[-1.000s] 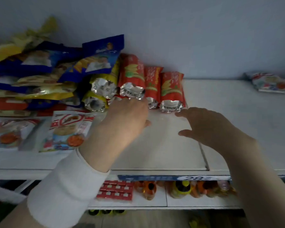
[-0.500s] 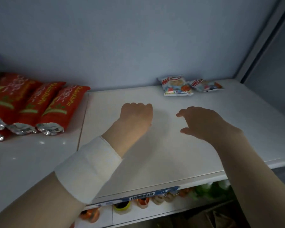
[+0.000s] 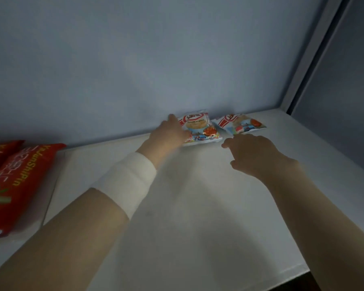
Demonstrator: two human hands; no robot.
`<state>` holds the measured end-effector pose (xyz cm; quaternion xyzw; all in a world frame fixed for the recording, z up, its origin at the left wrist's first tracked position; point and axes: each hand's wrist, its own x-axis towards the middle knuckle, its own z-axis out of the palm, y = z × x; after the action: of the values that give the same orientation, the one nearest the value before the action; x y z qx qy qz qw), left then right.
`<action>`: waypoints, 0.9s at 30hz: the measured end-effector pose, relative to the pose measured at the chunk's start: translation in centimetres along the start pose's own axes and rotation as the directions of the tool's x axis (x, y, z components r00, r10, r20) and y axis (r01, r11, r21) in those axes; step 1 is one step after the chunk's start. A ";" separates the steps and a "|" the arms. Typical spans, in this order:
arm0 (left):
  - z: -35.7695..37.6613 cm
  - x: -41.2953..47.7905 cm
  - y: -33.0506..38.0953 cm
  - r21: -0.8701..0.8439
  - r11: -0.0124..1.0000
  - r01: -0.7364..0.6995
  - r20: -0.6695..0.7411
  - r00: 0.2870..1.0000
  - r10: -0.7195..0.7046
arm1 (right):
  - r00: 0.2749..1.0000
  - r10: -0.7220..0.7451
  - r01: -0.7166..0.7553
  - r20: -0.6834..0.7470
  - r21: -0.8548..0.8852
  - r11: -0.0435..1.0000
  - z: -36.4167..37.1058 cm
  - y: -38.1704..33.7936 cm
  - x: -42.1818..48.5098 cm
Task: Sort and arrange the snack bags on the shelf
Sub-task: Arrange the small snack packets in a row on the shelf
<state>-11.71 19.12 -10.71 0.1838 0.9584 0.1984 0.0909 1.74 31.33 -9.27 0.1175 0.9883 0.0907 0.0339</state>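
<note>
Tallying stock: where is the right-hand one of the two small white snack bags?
In the head view, the right white bag lies flat at the back right of the shelf, near the wall, beside its twin and just beyond the right hand.

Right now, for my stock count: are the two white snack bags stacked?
No, the left white snack bag and right white snack bag lie side by side on the shelf.

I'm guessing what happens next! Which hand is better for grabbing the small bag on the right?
Right. The right hand is empty, with its fingertips just short of the right bag. The left hand is across at the left bag, touching its edge.
</note>
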 end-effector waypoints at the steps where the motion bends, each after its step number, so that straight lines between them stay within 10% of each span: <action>1: 0.5 1.6 -0.1 -0.086 0.994 0.061 -0.018 0.998 -0.062 | 1.000 0.003 -0.003 -0.009 0.000 1.000 0.1 0.1 0.6; 12: 4.3 6.9 -0.7 -0.549 0.812 0.196 -0.023 0.968 -0.250 | 1.000 0.014 -0.013 -0.015 0.072 0.997 0.9 1.8 1.0; 16: 2.6 1.9 -1.1 -0.793 0.601 0.097 -0.035 0.978 -0.204 | 0.997 0.067 -0.044 -0.040 0.418 0.907 0.9 2.0 -0.3; 20: 1.6 -6.0 -1.4 -0.876 0.482 0.011 -0.009 0.999 -0.038 | 0.985 0.156 0.003 -0.071 0.917 0.400 1.6 -0.2 -1.7; 27: 0.9 -14.0 -3.2 -0.955 0.298 0.002 -0.001 1.000 -0.010 | 0.986 0.077 -0.122 0.151 0.948 -0.295 2.2 -3.9 -5.6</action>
<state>0.34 11.27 -11.39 0.0899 0.6556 0.7279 0.1795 6.53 26.64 -11.94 0.1810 0.6490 -0.7358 -0.0676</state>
